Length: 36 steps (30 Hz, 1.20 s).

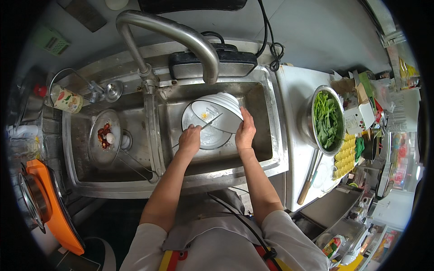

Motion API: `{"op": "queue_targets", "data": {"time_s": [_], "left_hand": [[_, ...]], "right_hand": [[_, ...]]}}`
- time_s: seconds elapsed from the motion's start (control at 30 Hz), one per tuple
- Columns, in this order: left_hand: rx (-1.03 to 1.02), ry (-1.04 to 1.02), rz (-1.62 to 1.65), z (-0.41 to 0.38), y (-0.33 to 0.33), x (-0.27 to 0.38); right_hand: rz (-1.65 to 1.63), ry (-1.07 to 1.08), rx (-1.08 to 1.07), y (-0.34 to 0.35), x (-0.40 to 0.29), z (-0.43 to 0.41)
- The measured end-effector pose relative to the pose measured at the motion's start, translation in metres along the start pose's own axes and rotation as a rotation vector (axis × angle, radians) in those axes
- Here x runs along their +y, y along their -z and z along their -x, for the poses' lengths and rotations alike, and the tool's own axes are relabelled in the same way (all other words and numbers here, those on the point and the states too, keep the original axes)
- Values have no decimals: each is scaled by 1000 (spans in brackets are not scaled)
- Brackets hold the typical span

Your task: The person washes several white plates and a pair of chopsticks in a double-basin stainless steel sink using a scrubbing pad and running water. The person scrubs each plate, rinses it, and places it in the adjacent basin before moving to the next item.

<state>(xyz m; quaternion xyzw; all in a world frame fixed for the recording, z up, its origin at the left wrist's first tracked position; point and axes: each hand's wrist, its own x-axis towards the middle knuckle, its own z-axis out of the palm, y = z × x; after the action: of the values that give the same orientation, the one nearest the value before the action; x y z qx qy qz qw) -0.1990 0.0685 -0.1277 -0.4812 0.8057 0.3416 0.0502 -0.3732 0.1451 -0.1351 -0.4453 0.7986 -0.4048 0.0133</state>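
Note:
In the right basin of a double steel sink [217,176], my right hand [246,130] grips the rim of a white ridged bowl [227,105], which is tilted with its mouth towards my left hand. My left hand [190,139] is closed around a thin metal utensil [212,120], its far end reaching over the bowl's mouth; its kind is unclear. Another white dish [213,138] with a dark rim lies beneath the bowl in the basin. Above them arches a steel faucet [206,50]; no running water is visible.
A round strainer [115,125] holding dark red scraps and a whitish round piece sits in the left basin. On the white counter at right stand a steel bowl of leafy greens [326,118], a wooden-handled tool [305,192] and yellow egg trays [345,154]. A bottle [67,99] lies at left.

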Motion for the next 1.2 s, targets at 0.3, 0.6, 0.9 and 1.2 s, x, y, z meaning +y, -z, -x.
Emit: {"op": "queue_targets", "data": {"time_s": [0.3, 0.6, 0.9, 1.2], "left_hand": [[212, -336, -150, 4, 29, 18], [125, 204, 403, 55, 102, -28], [502, 591, 813, 174, 153, -82], [687, 618, 962, 209, 138, -125]], "right_hand": [[-531, -502, -85, 34, 13, -2], [-1232, -1196, -620, 22, -20, 36], [-500, -1098, -636, -55, 99, 23], [-672, -955, -402, -63, 105, 43]]}}
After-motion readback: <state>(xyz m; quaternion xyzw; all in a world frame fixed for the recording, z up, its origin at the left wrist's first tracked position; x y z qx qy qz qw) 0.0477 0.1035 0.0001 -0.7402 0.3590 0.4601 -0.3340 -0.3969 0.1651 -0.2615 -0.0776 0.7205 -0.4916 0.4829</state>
